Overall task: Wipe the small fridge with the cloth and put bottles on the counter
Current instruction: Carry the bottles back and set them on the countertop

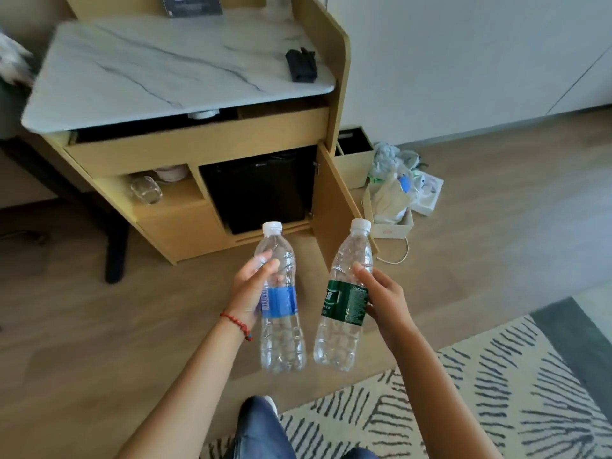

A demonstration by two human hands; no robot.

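The left hand (251, 286) holds a blue-label bottle (281, 306); the right hand (384, 293) holds a green-label bottle (344, 299), below the worktop (149, 71).

The green label on the bottle (344, 293) that the right hand (385, 298) is gripping is showing small white print that seems to begin with "C", though the word is staying too blurred to read in full. The blue label on the bottle (280, 301) in the left hand (253, 286) is showing only a barcode. The dark card (191, 4) at the back of the marble counter (159, 71) is carrying pale lettering too blurred to make out.
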